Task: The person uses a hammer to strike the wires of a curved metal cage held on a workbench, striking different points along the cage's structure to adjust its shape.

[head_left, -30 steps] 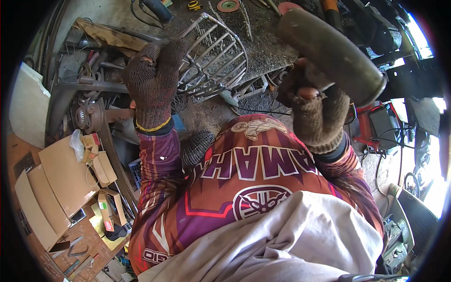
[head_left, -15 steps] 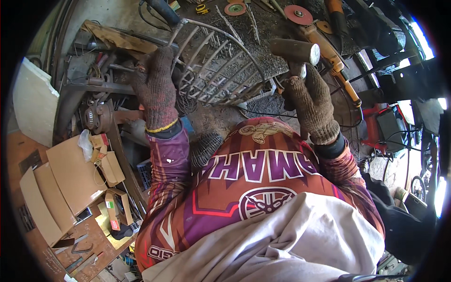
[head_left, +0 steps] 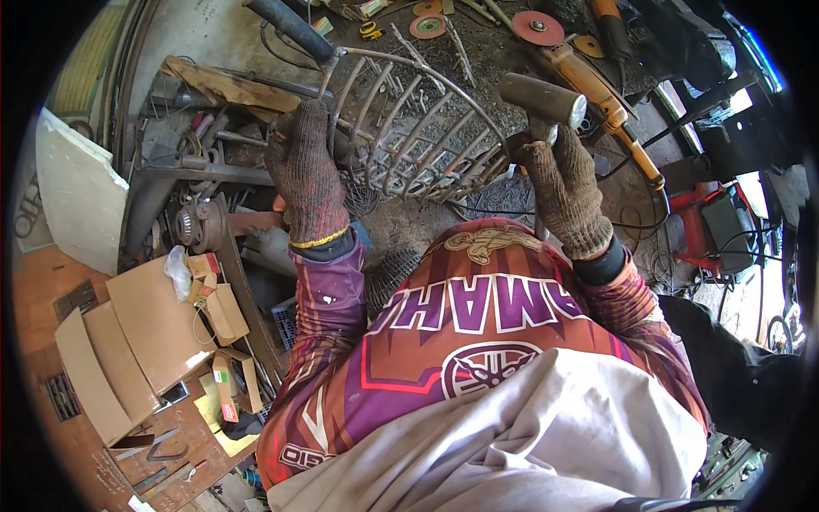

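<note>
A curved metal basket of welded bars, open between its ribs, tilts in front of me. My left hand, in a brown knit glove with a yellow cuff edge, is closed on its left side; the fingers are mostly hidden behind the glove's back. In my right hand, gloved alike, is a hammer, its heavy steel head standing above the fist near the basket's right end. A dark tube rises at the basket's upper left corner.
An orange angle grinder lies at the right, beside a red disc. A bench vise stands left of my left arm. Nearer are cardboard boxes on a wooden table. A red-and-black machine is at far right.
The view has shifted a little. My left hand and the basket sit slightly farther right and lower in the picture, and the hammer has come closer to the basket's right end.
</note>
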Tool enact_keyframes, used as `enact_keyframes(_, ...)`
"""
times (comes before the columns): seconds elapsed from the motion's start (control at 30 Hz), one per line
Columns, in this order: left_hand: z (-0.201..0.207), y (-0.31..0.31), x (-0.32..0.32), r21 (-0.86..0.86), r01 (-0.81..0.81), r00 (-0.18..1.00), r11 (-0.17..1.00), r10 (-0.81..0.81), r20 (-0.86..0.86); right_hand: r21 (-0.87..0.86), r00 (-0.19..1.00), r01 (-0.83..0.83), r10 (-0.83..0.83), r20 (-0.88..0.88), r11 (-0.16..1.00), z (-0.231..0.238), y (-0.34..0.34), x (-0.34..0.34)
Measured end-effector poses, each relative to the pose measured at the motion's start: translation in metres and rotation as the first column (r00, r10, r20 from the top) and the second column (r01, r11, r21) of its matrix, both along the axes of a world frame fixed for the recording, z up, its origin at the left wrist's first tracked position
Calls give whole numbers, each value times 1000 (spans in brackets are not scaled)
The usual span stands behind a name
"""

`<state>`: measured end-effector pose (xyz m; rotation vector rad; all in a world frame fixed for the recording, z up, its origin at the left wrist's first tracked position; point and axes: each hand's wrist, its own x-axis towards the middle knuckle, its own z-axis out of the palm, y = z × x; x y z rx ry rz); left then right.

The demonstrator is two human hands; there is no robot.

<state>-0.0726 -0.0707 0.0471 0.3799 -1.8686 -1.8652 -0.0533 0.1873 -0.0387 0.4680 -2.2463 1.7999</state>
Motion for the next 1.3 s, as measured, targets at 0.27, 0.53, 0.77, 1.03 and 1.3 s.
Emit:
enact_keyframes(0.27, 0, 5, 4, 43, 43, 999, 998, -43, 1, -132, 999, -21, 27, 44, 991, 11, -6, 8)
enact_keyframes(0.53, -14, -3, -1, 91, 81, 996, 993, -84, 28, -149, 999, -16, 21, 31, 989, 7, -8, 3)
enact_keyframes(0.77, -9, -11, -5, -18, 312, 950, 950, -312, 13, -381, 946, 158, -30, 321, 911, 7, -12, -23)
enact_keyframes(1.03, 23, -30, -6, -489, 584, 810, 648, -499, 307, -882, 781, 207, 471, 409, 423, -42, 11, -59)
enact_keyframes(1.3, 0, -16, -20, -32, 498, 854, 867, -484, 190, -879, 702, 247, 550, 452, 407, -63, 4, -49)
